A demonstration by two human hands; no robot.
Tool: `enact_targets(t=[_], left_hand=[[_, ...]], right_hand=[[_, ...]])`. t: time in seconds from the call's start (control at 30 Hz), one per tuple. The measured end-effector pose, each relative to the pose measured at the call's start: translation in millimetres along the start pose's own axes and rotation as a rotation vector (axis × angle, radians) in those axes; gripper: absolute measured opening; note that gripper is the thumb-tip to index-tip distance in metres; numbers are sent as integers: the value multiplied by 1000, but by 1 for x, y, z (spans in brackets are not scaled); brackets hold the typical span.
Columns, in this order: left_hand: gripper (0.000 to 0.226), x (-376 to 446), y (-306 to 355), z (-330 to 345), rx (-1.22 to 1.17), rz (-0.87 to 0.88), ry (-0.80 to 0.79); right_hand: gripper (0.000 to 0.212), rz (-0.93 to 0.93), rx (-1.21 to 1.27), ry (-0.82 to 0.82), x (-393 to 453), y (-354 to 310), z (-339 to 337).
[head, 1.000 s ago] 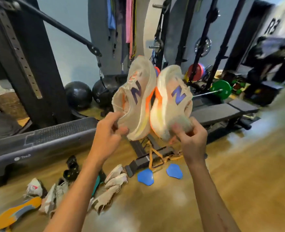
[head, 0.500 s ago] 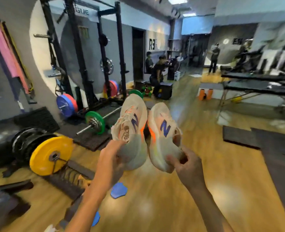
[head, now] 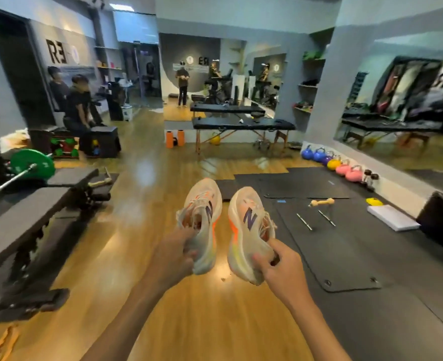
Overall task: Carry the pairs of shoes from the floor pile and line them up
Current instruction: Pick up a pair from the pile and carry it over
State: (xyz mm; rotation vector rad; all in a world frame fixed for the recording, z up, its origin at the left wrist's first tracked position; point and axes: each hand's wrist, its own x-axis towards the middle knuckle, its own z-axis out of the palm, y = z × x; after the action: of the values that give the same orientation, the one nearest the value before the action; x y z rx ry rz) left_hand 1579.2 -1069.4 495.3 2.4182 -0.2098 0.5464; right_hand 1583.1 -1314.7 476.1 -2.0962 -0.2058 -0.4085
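Gym, wooden floor (head: 142, 256) — black mats (head: 345, 243)

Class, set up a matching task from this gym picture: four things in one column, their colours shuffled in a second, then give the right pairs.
Things:
1. weight plate
2. foam rollers
3. floor mat
4. shoe letter N

Colours:
A. black
B. purple
C. green
D. orange

Pairs: 1-C, 2-D, 3-A, 4-B
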Motion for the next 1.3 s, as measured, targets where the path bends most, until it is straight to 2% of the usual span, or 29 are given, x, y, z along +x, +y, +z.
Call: enact_targets(t=[0.1, 0.47, 0.7, 0.8, 0.93, 1.13, 1.3], left_hand=[[36, 54, 24, 48, -23, 105, -68], [26, 235, 81, 213, -217, 346, -305], [30, 315, 147, 301, -285, 466, -423], [23, 338, 185, 344, -321, 511, -435], [26, 372, 253, 401, -340, 594, -440], [31, 417, 357, 472, -334, 578, -414], [30, 450, 410, 534, -324, 567, -411]], right_hand=[[26, 83, -67, 68, 24, 35, -27], [14, 334, -273, 279, 126, 137, -107], [26, 410, -304, 421, 188, 188, -176], [25, 398, -326, 470, 214, 218, -221], [26, 366, -373, 538, 241, 258, -294], [27, 353, -416, 553, 277, 313, -422], [31, 337, -411, 585, 303, 365, -494]])
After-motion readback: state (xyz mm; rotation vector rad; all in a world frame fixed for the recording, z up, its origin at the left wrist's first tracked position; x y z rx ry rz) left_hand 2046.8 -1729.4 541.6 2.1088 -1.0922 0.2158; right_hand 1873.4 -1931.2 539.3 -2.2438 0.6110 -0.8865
